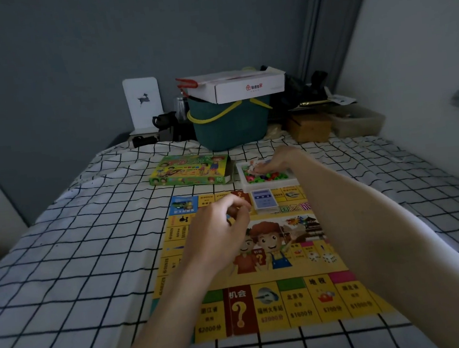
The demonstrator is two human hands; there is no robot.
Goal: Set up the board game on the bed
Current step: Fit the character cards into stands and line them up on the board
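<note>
Game board (261,257) lies flat on the checked bed (76,258), under both forearms. Left hand (217,231) hovers over the board, fingers curled; contents not discernible. Right hand (277,159) reaches into the white tray (268,184) of coloured pieces; its grip cannot be told. Card deck (263,200) sits between the hands; game box (191,170) lies left of the tray.

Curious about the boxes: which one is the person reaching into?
The open white plastic tray of colourful pieces, under the right hand; the green game box lies untouched beside it.

Yellow board (259,260); black-grid white sheet (90,257); teal basket (229,129) (yellow handles).
</note>
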